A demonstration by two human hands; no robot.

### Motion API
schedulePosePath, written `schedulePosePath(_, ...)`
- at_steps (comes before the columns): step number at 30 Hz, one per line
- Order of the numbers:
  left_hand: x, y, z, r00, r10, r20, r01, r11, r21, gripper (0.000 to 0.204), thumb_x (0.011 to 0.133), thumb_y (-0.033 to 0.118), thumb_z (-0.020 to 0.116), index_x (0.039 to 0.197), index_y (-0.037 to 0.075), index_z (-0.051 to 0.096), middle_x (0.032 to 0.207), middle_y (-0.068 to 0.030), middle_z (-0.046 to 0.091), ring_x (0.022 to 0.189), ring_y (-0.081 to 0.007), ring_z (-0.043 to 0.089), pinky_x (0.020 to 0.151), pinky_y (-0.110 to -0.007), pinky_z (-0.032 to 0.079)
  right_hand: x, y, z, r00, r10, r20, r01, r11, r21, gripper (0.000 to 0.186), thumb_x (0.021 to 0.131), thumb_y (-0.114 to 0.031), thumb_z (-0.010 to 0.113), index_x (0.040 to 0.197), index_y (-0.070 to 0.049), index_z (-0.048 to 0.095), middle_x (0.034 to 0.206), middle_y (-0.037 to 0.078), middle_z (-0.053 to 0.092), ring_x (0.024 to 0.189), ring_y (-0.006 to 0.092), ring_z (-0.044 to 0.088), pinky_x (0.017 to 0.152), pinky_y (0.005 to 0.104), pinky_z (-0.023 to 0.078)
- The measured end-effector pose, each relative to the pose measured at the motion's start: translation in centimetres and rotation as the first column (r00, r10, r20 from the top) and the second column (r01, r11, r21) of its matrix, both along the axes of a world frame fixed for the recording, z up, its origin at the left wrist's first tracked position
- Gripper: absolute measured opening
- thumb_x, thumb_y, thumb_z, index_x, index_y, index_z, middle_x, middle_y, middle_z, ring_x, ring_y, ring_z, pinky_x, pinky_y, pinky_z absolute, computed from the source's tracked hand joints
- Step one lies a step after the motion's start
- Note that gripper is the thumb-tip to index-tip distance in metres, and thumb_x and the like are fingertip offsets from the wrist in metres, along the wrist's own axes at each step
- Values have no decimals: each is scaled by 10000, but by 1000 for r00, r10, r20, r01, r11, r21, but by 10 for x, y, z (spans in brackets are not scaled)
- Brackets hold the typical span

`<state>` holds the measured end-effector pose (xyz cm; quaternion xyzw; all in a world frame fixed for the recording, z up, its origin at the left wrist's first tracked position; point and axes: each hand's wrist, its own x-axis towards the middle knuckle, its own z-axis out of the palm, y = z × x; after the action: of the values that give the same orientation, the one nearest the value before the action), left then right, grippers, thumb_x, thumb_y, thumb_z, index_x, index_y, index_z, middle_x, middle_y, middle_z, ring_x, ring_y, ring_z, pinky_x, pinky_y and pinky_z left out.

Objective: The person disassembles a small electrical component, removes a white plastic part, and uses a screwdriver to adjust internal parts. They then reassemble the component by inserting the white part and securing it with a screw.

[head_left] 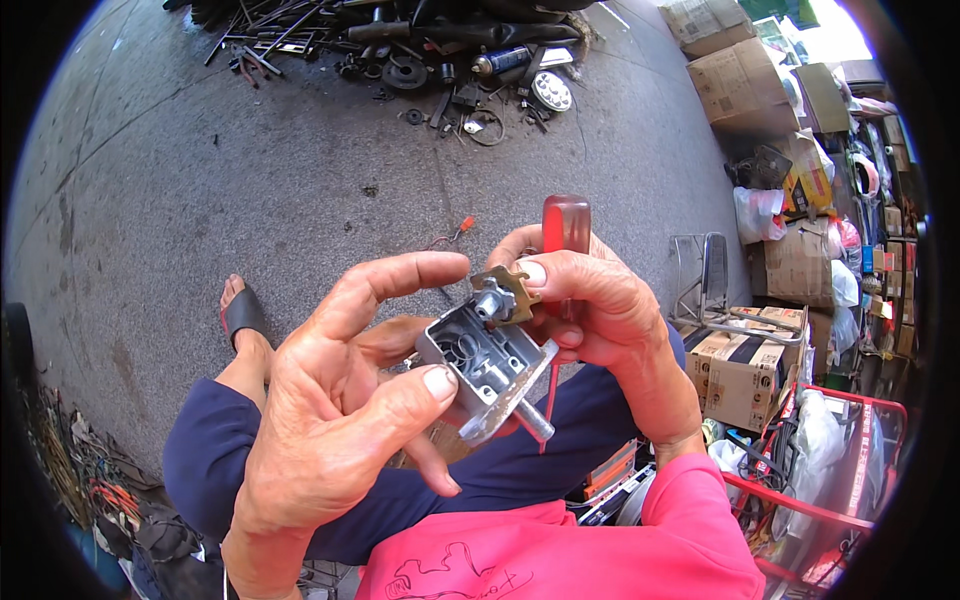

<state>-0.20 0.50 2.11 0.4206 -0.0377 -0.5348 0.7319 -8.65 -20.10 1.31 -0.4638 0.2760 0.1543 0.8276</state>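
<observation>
In front of my lap my left hand (335, 415) holds a small grey metal housing (438, 345), its thumb on the near wall and its index finger stretched out above. The housing is open on top, with round recesses inside, a flange and a threaded stud (534, 420) pointing down to the right. My right hand (615, 300) pinches a brassy metal plate (518, 290) with a small silver post (488, 304), over the housing's far end. Also in this hand is a red-handled screwdriver (567, 225), handle up, its thin shaft running down behind the housing. Whether plate and housing touch, I cannot tell.
A pile of dark metal and rubber parts (405, 70) lies on the grey pavement (200, 190) ahead. Cardboard boxes (745, 80) and bags are stacked along the right, with a red-framed basket (800, 510) nearer. An orange connector (467, 224) on a wire lies beyond my hands.
</observation>
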Motion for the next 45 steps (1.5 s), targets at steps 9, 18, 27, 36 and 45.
schedulePosePath(9,1,-1,-1,1000,-21,7,21,1000,5,602,849,36,596,1368,-113,329,1130,-299,616,806,-352,723,457,-272,605,-1,1,5,999,7,48,-2,994,-106,283,843,-243,739,970,2,680,672,26,613,427,48,461,371,191,316)
schedulePosePath(18,3,1,-2,999,-47,6,47,998,42,561,849,36,602,1339,-129,384,1107,-259,627,790,-274,718,427,-253,581,-1,12,26,992,77,99,-12,846,-533,251,745,-140,778,894,31,670,744,69,649,583,107,589,492,216,425)
schedulePosePath(27,3,0,-2,990,-96,108,87,993,82,556,824,23,644,1319,-112,431,1174,-250,601,782,-183,689,440,-219,554,-8,8,17,892,287,350,70,677,-732,202,646,-79,830,785,20,722,693,83,659,596,129,595,512,248,419)
schedulePosePath(36,2,-2,1,985,-93,145,73,988,139,558,807,36,667,1309,-96,462,1187,-226,604,759,-117,655,435,-188,500,-9,3,17,868,353,349,43,647,-761,126,722,-38,780,829,-22,715,763,56,702,695,96,649,621,248,510)
schedulePosePath(45,3,-1,-5,989,-109,99,97,987,126,561,811,88,657,1306,-107,480,1142,-210,630,748,-105,647,431,-170,463,-8,11,8,862,348,368,130,551,-824,183,636,-47,830,778,-6,721,690,64,660,578,101,580,498,234,409)
